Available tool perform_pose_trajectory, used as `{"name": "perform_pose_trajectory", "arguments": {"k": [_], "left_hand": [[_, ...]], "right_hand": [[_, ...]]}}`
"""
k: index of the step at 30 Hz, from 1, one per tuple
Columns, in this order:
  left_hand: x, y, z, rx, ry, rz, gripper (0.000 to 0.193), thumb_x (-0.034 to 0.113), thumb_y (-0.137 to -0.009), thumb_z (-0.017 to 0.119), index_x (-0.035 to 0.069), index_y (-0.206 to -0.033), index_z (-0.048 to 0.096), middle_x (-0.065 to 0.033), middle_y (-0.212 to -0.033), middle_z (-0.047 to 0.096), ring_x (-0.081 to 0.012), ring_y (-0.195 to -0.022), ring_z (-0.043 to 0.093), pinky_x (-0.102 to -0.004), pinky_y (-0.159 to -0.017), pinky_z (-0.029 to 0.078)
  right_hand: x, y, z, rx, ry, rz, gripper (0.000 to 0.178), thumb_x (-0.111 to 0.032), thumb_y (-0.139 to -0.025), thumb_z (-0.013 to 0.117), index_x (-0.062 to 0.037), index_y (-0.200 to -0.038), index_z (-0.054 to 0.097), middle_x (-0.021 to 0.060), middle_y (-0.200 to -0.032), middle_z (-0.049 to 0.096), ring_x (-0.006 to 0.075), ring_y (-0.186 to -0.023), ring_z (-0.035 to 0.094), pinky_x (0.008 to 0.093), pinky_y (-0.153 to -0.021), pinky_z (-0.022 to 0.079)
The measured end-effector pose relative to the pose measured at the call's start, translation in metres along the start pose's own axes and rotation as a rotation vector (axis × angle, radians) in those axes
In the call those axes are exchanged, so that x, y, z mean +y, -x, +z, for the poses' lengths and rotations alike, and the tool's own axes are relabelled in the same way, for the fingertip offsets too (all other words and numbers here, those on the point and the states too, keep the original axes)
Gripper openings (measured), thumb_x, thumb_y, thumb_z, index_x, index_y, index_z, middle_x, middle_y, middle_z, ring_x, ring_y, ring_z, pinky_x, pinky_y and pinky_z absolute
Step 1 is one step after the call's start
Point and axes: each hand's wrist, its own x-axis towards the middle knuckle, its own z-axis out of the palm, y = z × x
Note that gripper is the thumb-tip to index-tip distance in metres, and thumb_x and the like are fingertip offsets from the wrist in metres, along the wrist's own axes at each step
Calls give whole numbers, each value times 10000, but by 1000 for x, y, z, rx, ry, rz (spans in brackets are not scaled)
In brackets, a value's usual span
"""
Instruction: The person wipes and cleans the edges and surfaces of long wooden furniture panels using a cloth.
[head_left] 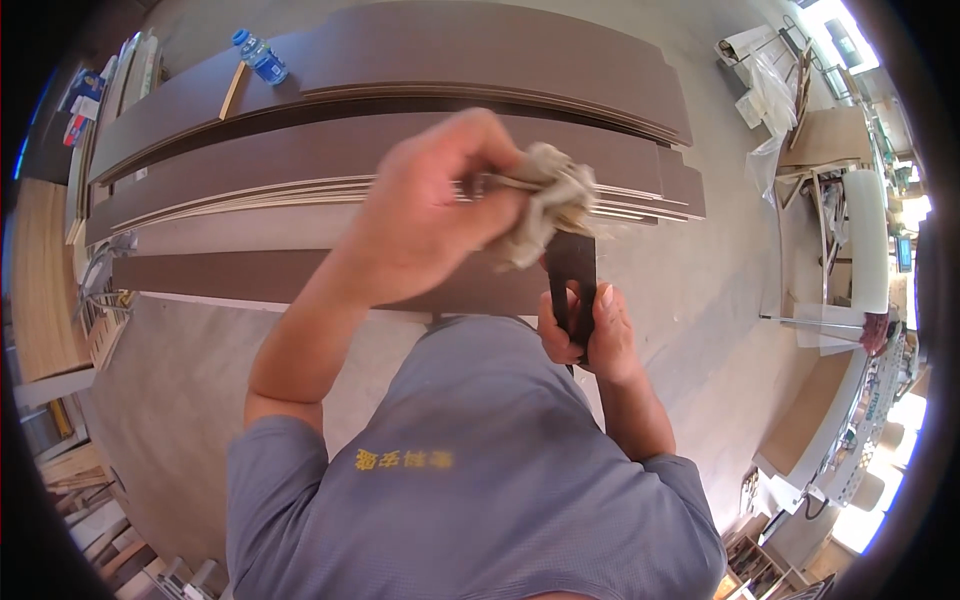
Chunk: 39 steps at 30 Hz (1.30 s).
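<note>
On boards (pixel 480 50) beyond the rag (pixel 548 208) sits a capped bottle (pixel 263 62).

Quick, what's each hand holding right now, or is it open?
Left hand: closed, holding a crumpled pale cloth.
Right hand: closed, holding a black tool.

Left hand (pixel 428 205) high in a pinch, right hand (pixel 610 338) lower and curled.

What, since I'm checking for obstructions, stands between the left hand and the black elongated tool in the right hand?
Only the crumpled beige cloth rag, pinched in the bare left hand, shows between that hand and the upper end of the black elongated tool in the right hand. Whether rag and tool touch is unclear.
</note>
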Motion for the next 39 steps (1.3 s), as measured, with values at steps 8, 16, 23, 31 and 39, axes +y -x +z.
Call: {"name": "perform_pose_trajectory", "arguments": {"k": [8, 16, 23, 31, 39], "left_hand": [[9, -11, 29, -132, 112, -203, 189, -58, -873, 670, 42, -913, 515, 16, -862, 608, -61, -781, 556, -265, -660, 473], [-182, 40, -78, 261, -70, -311, 240, 50, -908, 630, 56, -1147, 618, -16, -1026, 653, -94, -922, 633, -256, -791, 533], [-137, 37, -76, 192, 372, -234, 178, 242, -1073, 705, 78, -1133, 673, -10, -1053, 678, -59, -899, 634, -235, -703, 524], [-30, 7, 35, -266, 75, 86, 631, 221, -855, 890, 23, -1414, 674, -92, -1332, 685, -133, -1008, 613, -311, -901, 504], [-23, -21, 87, -642, 65, 200, 584, 248, -682, 1014, 66, -1188, 789, -106, -1319, 688, -235, -1159, 675, -374, -1005, 527]], "right_hand": [[-5, 3, 10, 82, 126, -69, 797, -729, -1095, 349, 8, -916, 594, 8, -563, 419, 97, -424, 361, 282, -393, 262], [-39, 33, -35, 110, -5, -304, 796, -725, -1093, 317, -198, -1691, 299, 125, -659, 557, 183, -385, 479, 349, -366, 487], [-17, 35, -32, 115, -91, -244, 797, -590, -1151, 327, 96, -1539, 438, 218, -861, 744, 224, -564, 674, 335, -523, 544], [-10, 38, -33, 17, -98, -137, 770, -603, -1138, 381, 106, -1331, 613, 196, -825, 759, 233, -571, 695, 331, -538, 557], [-3, 40, -38, 46, 87, -250, 667, -556, -1143, 436, 54, -987, 658, 112, -753, 720, 193, -630, 698, 322, -548, 534]]}}
